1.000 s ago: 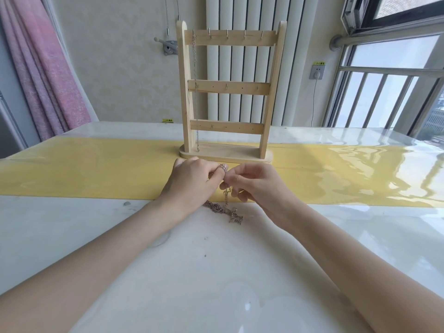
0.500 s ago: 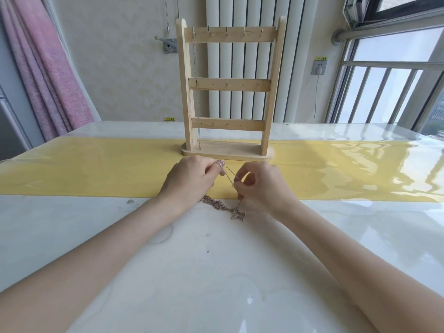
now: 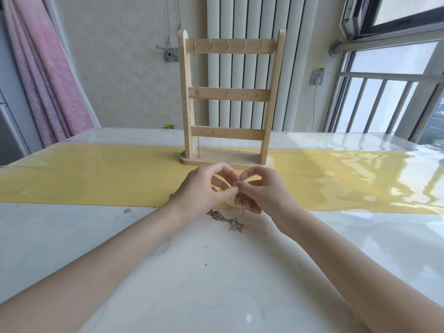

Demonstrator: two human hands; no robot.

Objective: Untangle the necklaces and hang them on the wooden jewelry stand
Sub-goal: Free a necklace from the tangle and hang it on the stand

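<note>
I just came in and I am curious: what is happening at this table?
A person is untangling necklaces. Both hands, the left hand and the right hand, pinch fine chain just in front of the wooden jewelry stand. The tangled chains trail onto the table below. One chain already hangs from the stand's top bar, at its left.

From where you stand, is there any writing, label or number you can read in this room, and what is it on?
None can be read.
Yellow sticker above the wall socket: dark characters, too small and blurred to read.
Yellow sticker on the wall behind the table's far edge: also too small to read.
Wooden jewelry stand, necklaces and pink curtain: no writing visible.
</note>
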